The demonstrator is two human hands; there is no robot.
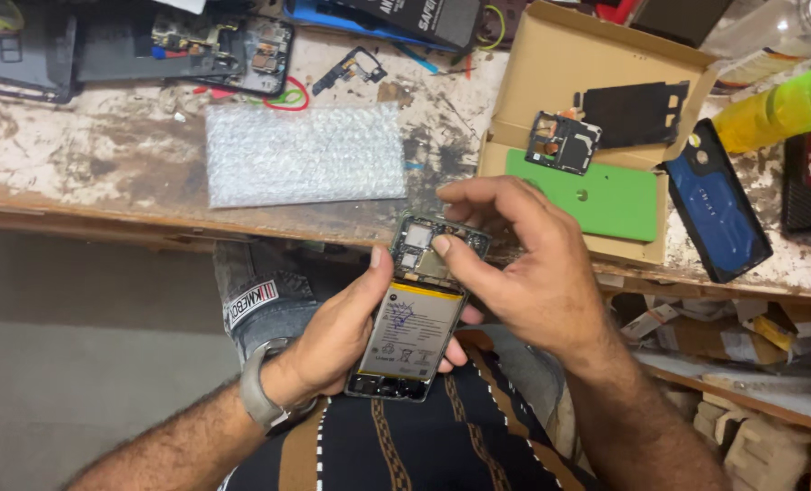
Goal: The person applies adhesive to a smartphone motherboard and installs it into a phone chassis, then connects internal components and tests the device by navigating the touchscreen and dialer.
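Bench: worn, paint-stained wooden worktop (87, 155), sitting past the knees, cluttered with phone parts.
Lap: opened phone (416, 309) being held over a striped shirt (424, 445), just short of the bench edge, back cover off, battery (412, 329) facing up.
Left hand: left hand (337, 341) cradling the phone from below, fingers clamped round its edges, thumb lying along the left side; watch (258, 386) on the wrist.
Right hand: right hand (524, 264) hovering over the phone's top, thumb (451, 253) pressing on the board area (428, 247), other fingers curled together above it; cannot tell whether anything small is pinched.
Doing it well: judging by the grip, keeping the left hand steady and the phone level, pressing lightly with the thumb pad only, staying off the battery.
Mid bench: bubble wrap (305, 153) lying flat, well apart from the hands.
Right of bench: open cardboard box (560, 55) holding a green cover (596, 195) and dark small parts (565, 143); blue case (716, 205) just beside it.
Far edge: another opened phone (242, 50) and loose parts.
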